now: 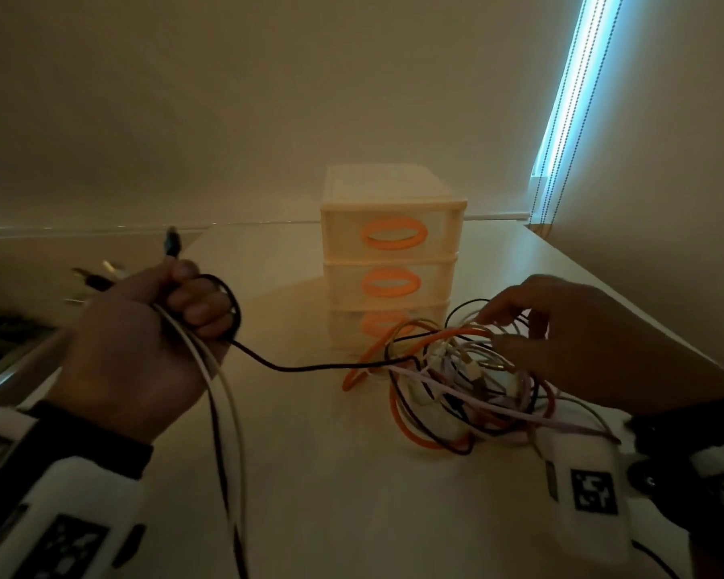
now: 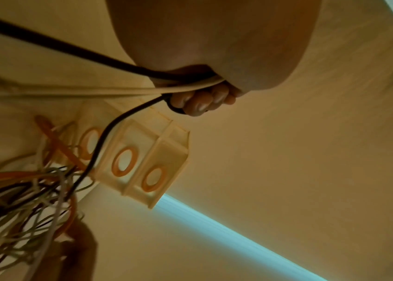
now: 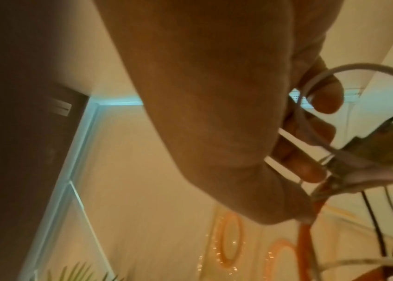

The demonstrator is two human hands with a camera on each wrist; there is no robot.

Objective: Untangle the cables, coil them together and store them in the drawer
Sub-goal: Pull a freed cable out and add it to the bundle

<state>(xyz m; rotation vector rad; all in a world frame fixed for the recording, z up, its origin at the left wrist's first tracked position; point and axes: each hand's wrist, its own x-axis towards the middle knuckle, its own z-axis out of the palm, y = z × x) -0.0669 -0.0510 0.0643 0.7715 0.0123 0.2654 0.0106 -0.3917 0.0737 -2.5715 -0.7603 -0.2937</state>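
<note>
My left hand (image 1: 193,302) is raised at the left and grips a bundle of black and white cable ends; their plugs (image 1: 172,244) stick up above the fist. In the left wrist view the curled fingers (image 2: 202,102) clamp these strands. One black cable (image 1: 310,366) runs from that fist to the tangle (image 1: 448,394) of orange, white, black and pink cables in front of the drawer unit (image 1: 393,202). My right hand (image 1: 502,332) is on top of the tangle, with fingers (image 3: 311,152) hooked through white strands (image 3: 359,161). All three orange-handled drawers are closed.
The pale table (image 1: 310,474) ends at a wall just behind the drawer unit. A side wall and a window blind with bead chains (image 1: 561,119) close in on the right. The table's left edge borders a dark surface (image 1: 1,336).
</note>
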